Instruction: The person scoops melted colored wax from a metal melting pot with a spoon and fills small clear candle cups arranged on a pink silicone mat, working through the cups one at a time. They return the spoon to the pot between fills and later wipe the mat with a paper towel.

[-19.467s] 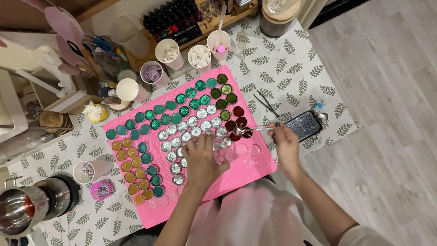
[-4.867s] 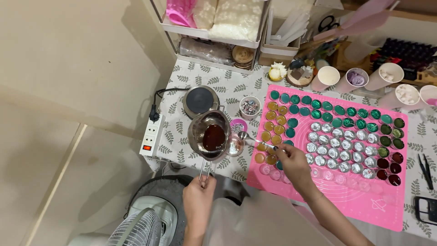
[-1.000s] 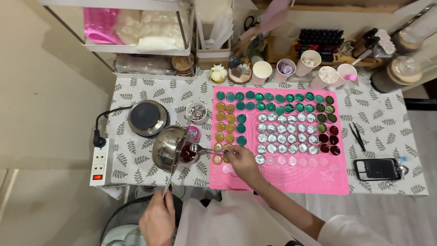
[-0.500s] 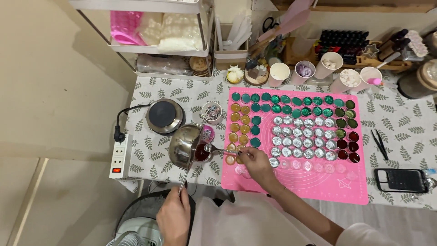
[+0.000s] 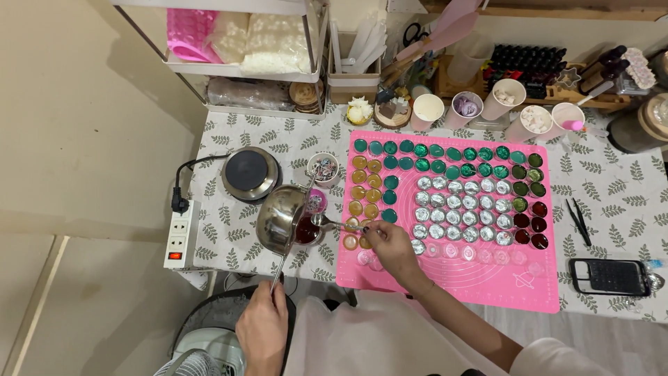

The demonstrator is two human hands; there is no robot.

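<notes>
Leaf-print tablecloth (image 5: 612, 202), pink mat (image 5: 487, 278), hotplate (image 5: 250, 173) nearby, left hand (image 5: 263, 327) gripping saucepan (image 5: 282, 223), right hand (image 5: 390, 245) pinching spoon (image 5: 334, 223)

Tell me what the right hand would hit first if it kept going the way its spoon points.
The right hand points its spoon left; first in line is probably the tilted steel pot holding dark red liquid, though height is unclear.
</notes>
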